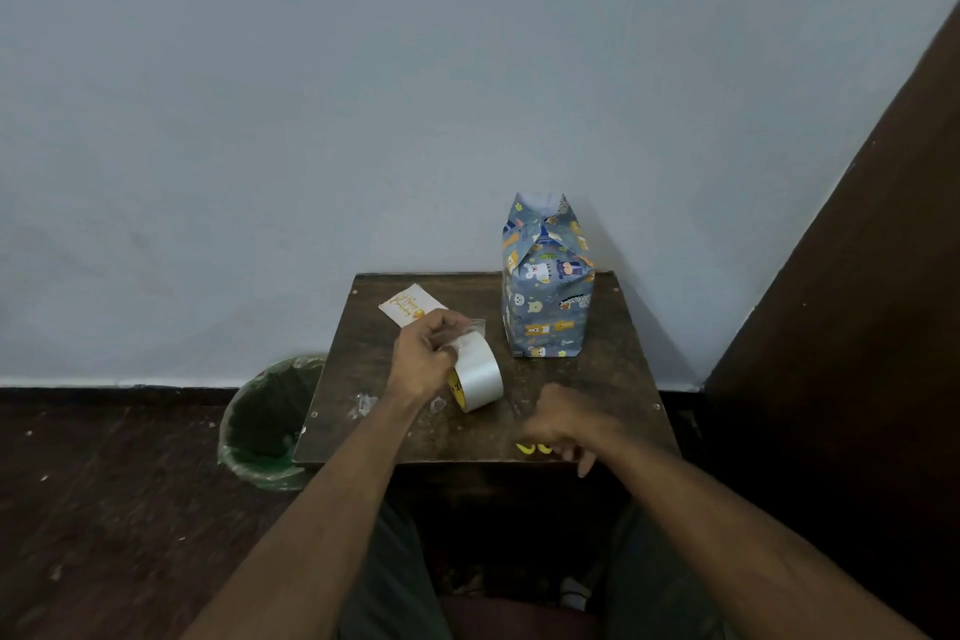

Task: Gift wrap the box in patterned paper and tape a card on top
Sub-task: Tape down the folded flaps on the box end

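Two hands: left hand (423,359) fingers grasp the tape roll (475,374); right hand (563,424) fingers clenched near it, holding nothing

The white card (412,305) at the far left of the table (613,379) carries gold script that seems to read "Happy Birthday" (small and slanted). The tape roll (476,376) shows unreadable black letters on its yellow core.

We see a dim, flat-lit picture with a bluish cast. Soft shadow falls right of the box (545,286), beyond the right hand (563,424), which is motion-blurred. Straight edges bow toward the frame's corners.
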